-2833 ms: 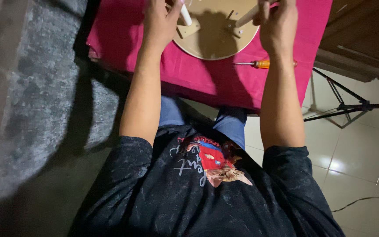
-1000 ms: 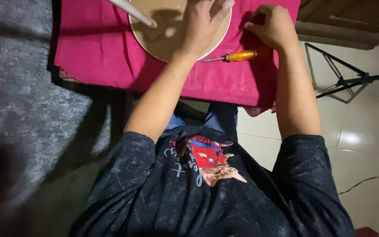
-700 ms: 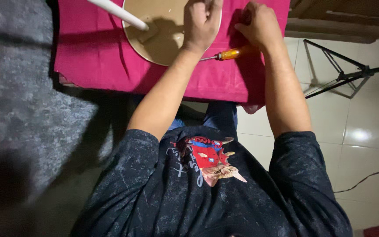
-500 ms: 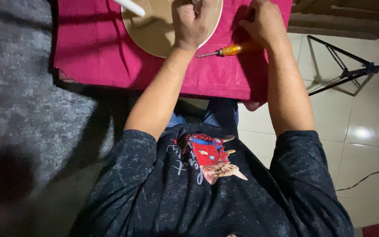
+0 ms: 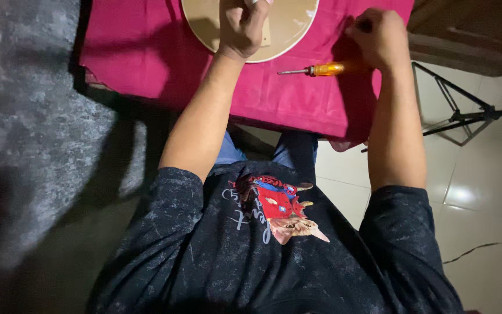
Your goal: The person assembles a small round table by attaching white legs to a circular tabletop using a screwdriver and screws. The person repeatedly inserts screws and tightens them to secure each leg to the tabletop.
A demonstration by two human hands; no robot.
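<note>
While white rod gone from view, left hand (image 5: 242, 26) fisted on round board (image 5: 289, 32); right hand (image 5: 379, 35) curled beside screwdriver (image 5: 315, 70).

My left hand (image 5: 242, 26), earlier at the round wooden board's (image 5: 289, 35) left rim, now rests closed upon its middle. The white rod has gone from view. My right hand (image 5: 379, 35) has left the board and sits fisted on the pink cloth (image 5: 146, 52), just beyond the screwdriver (image 5: 321, 70).
</note>
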